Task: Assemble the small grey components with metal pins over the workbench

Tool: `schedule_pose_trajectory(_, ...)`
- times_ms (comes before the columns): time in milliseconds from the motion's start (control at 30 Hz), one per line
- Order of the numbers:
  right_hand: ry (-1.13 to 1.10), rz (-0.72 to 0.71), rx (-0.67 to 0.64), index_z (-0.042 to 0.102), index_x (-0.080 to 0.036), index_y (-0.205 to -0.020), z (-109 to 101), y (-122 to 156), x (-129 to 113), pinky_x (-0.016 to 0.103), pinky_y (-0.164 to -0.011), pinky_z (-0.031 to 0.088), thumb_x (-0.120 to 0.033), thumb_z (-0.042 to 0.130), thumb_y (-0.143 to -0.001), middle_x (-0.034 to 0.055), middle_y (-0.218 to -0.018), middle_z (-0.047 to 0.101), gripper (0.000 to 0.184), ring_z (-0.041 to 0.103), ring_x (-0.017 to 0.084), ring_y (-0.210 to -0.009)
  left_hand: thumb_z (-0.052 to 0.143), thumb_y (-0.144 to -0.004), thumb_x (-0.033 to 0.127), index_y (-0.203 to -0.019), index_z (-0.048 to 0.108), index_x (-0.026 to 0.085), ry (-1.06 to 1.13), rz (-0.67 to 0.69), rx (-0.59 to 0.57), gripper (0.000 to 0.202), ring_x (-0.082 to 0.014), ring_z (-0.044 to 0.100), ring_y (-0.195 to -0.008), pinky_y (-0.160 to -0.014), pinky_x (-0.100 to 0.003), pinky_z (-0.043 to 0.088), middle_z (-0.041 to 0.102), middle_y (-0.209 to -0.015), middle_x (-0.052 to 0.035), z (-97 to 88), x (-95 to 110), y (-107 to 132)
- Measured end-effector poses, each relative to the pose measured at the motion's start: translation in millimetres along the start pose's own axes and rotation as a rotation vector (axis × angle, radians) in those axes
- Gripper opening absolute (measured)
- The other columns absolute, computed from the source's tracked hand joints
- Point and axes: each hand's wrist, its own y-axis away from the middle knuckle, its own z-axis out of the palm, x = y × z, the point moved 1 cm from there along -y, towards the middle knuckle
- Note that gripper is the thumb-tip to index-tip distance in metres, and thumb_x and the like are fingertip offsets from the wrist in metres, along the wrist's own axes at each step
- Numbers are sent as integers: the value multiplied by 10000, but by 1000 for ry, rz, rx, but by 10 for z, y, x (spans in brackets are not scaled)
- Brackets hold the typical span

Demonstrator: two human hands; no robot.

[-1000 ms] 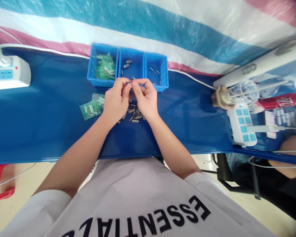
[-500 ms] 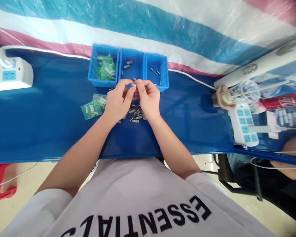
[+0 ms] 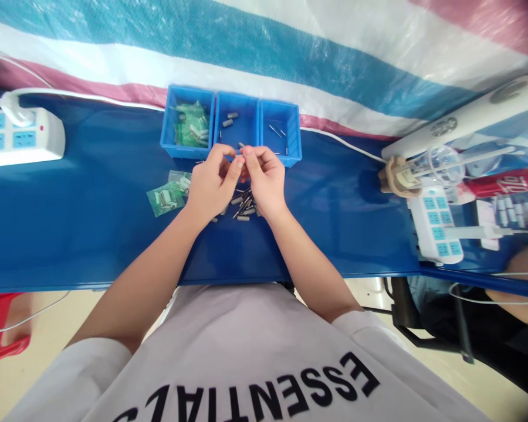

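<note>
Blue table [image 3: 70, 246] runs L to R under a striped tarp [image 3: 290, 53] at the back. Both hands are raised over the table's middle, fingertips touching: left hand [image 3: 211, 187] and right hand [image 3: 266, 181], each w/ thumb and forefinger pinched nearly closed, other fingers curled. Just behind the fingertips are 3 blue bins in a row. The left bin [image 3: 167, 129] has green bags, the mid bin [image 3: 246, 126] a few short metal sleeves, and the right bin [image 3: 295, 140] a few thin pins. A white power strip [image 3: 17, 138] lies far left and another power strip [image 3: 435, 220] far right, by a red can [image 3: 501, 181]; both are well apart from the hands. Two green bags [image 3: 169, 192] lie just left of the left hand. A loose pile of metal parts [image 3: 243, 206] lies on the table under and between the wrists, partly hidden by the hands. Smallest: a small metal part [image 3: 242, 150] is held between both pinches at the front edge of the mid bin, mostly covered by fingers, so its exact shape can't be told.
</note>
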Motion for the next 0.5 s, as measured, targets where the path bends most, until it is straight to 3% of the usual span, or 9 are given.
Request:
schedule_pose_trajectory(200, -8, -1, 11, 595, -231, -921, 0, -12, -4, 231, -581, 523, -701, 610, -887, -34, -735, 607, 472, 596, 89, -637, 463, -1053, 540, -1168, 581, 207, 0, 20, -28, 372, -117, 651, -638, -678, -234, 481, 681, -735, 26, 4, -21, 6)
schedule_pose_trajectory(433, -24, -31, -21, 619, -231, -932, 53, 34, -70, 258, -610, 555, -688, 673, -849, -39, -713, 600, 468, 580, 96, -624, 383, -1078, 535, -946, 600, 199, -42, -11, 4, 422, -118, 643, -642, -655, -238, 453, 672, -711, 8, -29, -15, -7)
schedule_pose_trajectory(500, -35, -8, -18, 622, -230, -930, 54, 31, -57, 270, -616, 561, -695, 665, -852, -38, -701, 600, 473, 581, 103, -620, 401, -1073, 535, -967, 602, 201, -29, -15, 3, 404, -117, 646, -645, -652, -237, 456, 677, -717, 10, -30, -5, -8)
